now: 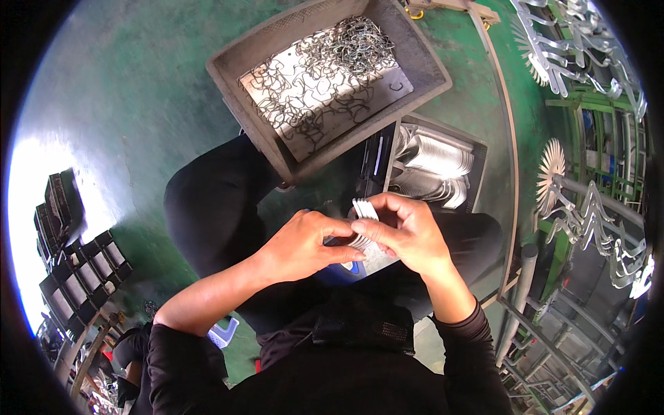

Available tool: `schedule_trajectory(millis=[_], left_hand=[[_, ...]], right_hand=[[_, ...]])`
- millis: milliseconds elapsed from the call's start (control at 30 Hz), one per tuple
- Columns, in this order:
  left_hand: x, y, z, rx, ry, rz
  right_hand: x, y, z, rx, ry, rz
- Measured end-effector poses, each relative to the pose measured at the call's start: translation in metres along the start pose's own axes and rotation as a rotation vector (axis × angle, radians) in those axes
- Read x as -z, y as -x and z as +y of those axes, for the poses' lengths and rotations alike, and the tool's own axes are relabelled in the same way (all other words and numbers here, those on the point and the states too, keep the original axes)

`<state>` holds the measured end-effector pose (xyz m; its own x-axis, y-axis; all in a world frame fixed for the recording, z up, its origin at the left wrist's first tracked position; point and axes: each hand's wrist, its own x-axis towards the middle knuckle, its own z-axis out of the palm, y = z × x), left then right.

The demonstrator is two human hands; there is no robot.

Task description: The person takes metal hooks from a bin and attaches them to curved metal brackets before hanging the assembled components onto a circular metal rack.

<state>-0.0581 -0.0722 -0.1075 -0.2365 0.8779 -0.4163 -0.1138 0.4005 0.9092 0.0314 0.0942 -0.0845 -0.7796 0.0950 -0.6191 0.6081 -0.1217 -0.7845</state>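
Observation:
Above my lap, both hands hold a small stack of thin, curved, silvery metal pieces [364, 209]. My left hand [299, 247] pinches the lower left side of the stack between thumb and fingers. The fingers of my right hand [413, 234] wrap behind it, with the thumb pressed on the front. My hands partly hide the pieces. Just below the stack lies a blue and white object [346, 271], mostly covered. Beyond my right hand, a smaller dark grey crate [478, 166] contains neat rows of similar curved metal pieces [437, 156].
A large grey bin [238, 50] ahead holds bent wire hooks [356, 45], heaped at its far right. Metal racks with hanging silvery parts [595, 232] stand along the right, beside a grey post [519, 297]. Black crates [79, 277] are stacked at left.

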Motion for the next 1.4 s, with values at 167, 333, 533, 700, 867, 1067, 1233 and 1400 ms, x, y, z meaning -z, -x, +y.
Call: schedule_trajectory(millis=[167,333,533,700,867,1067,1233,1400], left_hand=[[0.008,0.008,-0.018,-0.009,0.021,-0.019],[0.007,0.007,-0.016,-0.068,0.144,-0.001],[0.010,0.006,-0.013,-0.169,0.262,-0.021],[0.013,0.009,-0.010,-0.168,0.279,-0.019],[0.015,0.009,-0.010,-0.193,0.284,0.000],[0.014,0.011,-0.013,-0.198,0.255,0.061],[0.014,0.011,-0.014,-0.204,0.241,0.082],[0.013,0.011,-0.017,-0.204,0.224,0.114]], right_hand=[[0.027,-0.048,-0.047,-0.031,0.255,-0.073],[0.085,-0.179,-0.054,0.506,1.052,0.154],[0.070,-0.262,-0.047,0.256,1.563,-0.185],[0.046,-0.274,-0.054,0.227,1.601,-0.272],[0.031,-0.276,-0.052,0.143,1.643,-0.109],[0.009,-0.275,-0.043,-0.089,1.676,0.055],[0.044,-0.285,-0.045,-0.063,1.477,-0.011],[0.050,-0.277,-0.038,0.094,1.464,-0.013]])
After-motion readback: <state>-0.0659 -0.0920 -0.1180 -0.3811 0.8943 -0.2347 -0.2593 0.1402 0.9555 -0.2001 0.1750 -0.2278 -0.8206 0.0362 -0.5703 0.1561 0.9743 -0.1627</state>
